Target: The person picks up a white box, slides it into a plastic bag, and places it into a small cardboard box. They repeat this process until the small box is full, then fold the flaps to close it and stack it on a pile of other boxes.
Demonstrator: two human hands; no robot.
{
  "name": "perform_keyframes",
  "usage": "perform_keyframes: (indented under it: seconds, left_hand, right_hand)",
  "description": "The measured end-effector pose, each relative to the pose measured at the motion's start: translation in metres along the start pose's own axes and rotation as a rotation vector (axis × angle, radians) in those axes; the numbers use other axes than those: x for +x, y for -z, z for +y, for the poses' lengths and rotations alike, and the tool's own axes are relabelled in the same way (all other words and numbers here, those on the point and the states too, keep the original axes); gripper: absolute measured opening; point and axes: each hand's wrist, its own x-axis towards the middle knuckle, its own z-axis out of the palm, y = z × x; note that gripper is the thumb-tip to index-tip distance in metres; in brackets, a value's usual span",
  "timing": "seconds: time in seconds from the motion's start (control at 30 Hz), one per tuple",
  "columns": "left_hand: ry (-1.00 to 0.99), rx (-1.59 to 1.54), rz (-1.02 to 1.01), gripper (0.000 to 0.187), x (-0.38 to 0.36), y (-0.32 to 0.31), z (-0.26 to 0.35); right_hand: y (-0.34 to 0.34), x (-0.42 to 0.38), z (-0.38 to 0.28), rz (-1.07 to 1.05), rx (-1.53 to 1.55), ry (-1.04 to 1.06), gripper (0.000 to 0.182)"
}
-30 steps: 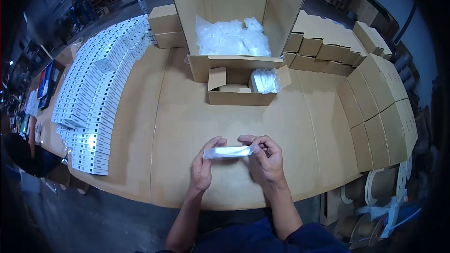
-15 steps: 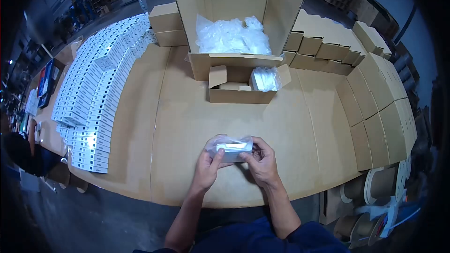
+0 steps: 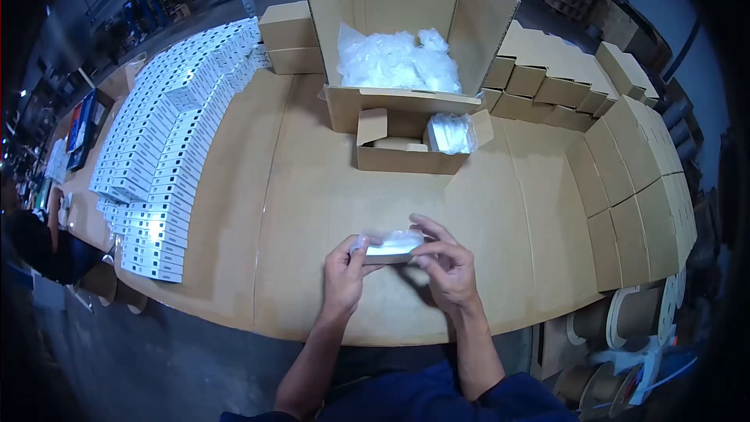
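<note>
A small white box (image 3: 393,245) in clear plastic wrapping is held just above the near part of the cardboard-covered table. My left hand (image 3: 344,272) is closed around its left end, with the thumb on the near side. At the right end, the thumb and a finger of my right hand (image 3: 451,270) pinch at the wrapping, while another finger is raised behind. Beyond the hands stands an open small carton (image 3: 406,160) holding a plastic-wrapped white pack (image 3: 451,134) on its right side.
Behind the carton, a large open cardboard box (image 3: 406,101) holds a heap of clear plastic bags (image 3: 398,62). Stacked white boxes (image 3: 152,164) line the left side. Brown cartons (image 3: 625,195) are piled along the right. Another person (image 3: 47,238) is at the far left.
My right hand has loosened from the box's right end, its fingers now more spread. The wrapped box has tilted flatter, and the whole view has shifted slightly.
</note>
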Motion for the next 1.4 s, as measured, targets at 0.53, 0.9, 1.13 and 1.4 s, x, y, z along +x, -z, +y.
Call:
perform_keyframes:
  seconds: [0.53,0.9,1.13,1.4]
  left_hand:
    - [0.015,-0.012,-0.055,0.025,0.001,0.000,0.007]
    - [-0.089,0.283,-0.346,0.025,0.005,0.010,0.023]
    - [-0.179,0.501,-0.493,0.039,0.030,0.016,0.034]
    - [-0.558,1.155,-0.145,0.079,0.083,0.020,0.065]
  right_hand:
    - [0.002,0.007,-0.013,-0.065,-0.164,-0.314,0.033]
    - [0.010,0.031,-0.044,-0.232,-0.732,0.129,0.039]
    - [0.018,0.049,-0.060,-0.526,-1.030,0.273,0.026]
    - [0.036,0.100,-0.061,0.059,-0.961,0.392,0.021]
